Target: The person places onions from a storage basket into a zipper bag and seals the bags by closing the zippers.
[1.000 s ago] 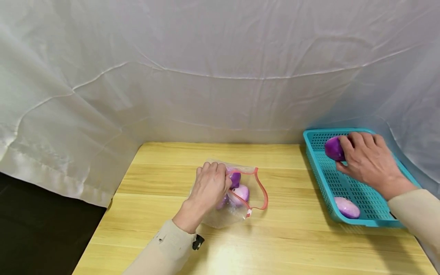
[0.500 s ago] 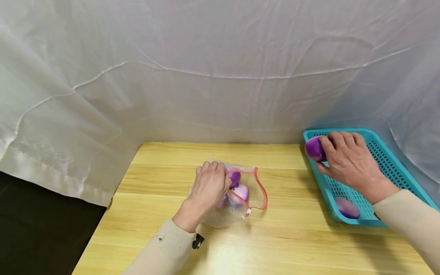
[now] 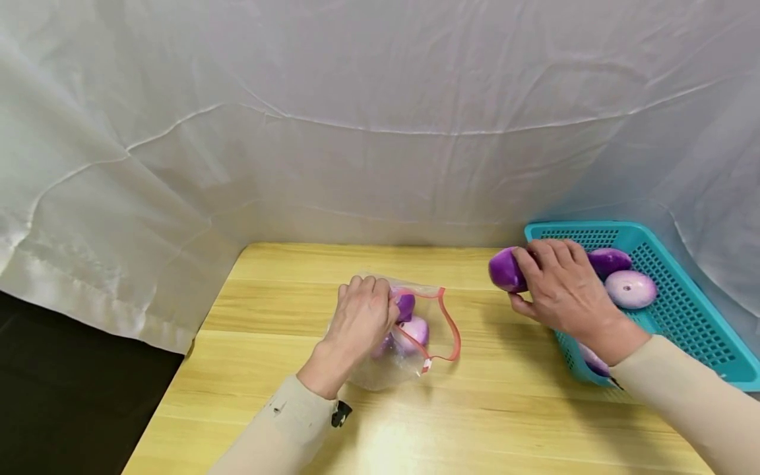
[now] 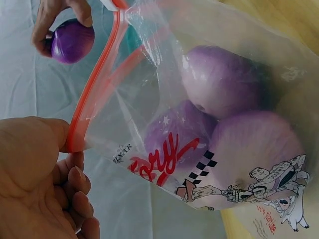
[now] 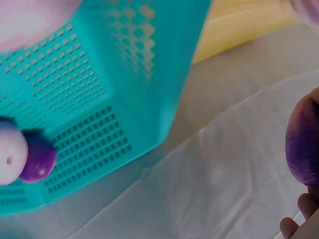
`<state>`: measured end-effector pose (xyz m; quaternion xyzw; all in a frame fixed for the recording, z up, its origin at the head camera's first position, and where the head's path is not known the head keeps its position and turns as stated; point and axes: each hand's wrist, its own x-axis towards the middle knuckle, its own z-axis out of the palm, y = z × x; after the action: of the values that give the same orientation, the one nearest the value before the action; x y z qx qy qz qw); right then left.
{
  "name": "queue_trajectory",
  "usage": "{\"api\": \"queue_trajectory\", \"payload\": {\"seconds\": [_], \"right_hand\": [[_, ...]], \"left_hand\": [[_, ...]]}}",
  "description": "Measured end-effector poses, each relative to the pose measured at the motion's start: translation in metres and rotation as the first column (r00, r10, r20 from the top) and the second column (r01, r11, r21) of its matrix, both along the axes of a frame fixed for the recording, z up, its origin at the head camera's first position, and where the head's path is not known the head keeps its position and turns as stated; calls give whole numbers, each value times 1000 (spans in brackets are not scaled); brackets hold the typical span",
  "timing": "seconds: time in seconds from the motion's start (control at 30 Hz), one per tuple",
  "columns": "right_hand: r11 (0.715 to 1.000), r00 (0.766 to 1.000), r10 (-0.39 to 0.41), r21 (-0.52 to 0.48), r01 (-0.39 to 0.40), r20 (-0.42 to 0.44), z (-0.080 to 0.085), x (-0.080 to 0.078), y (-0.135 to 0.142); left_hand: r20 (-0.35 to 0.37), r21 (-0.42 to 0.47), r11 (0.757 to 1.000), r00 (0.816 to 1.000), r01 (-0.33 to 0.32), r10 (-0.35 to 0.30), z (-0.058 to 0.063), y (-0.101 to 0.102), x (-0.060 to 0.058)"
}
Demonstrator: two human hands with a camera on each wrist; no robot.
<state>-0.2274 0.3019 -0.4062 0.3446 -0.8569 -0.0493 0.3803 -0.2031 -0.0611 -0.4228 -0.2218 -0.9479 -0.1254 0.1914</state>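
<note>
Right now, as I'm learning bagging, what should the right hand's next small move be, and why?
Probably ease the held purple vegetable left toward the zip bag: the right hand grips it left of the teal basket, the red-rimmed mouth gapes, and the left hand pinches its edge.

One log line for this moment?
left hand: pinches bag | right hand: holds purple vegetable | bag: open, vegetables inside | basket: others inside

Creased pale fabric hangs behind a wood-grained tabletop, which catches a bright glare near its front. The dark area at left is perhaps floor.
</note>
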Motion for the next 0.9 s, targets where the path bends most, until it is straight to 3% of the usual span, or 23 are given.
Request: {"api": "queue_trajectory", "payload": {"seconds": [0.27,0.5,0.9], "right_hand": [[1000,994,-12,-1,13,110,-9,11,-35],[999,994,46,-8,-45,103,-26,19,-75],[986,981,117,98,-134,157,-58,25,-121]], "left_hand": [[-27,19,999,999,32,-31,1,0,-2],[25,33,999,999,20,-21,2,2,-3],[10,30,999,1000,18,-19,5,8,-3]]}}
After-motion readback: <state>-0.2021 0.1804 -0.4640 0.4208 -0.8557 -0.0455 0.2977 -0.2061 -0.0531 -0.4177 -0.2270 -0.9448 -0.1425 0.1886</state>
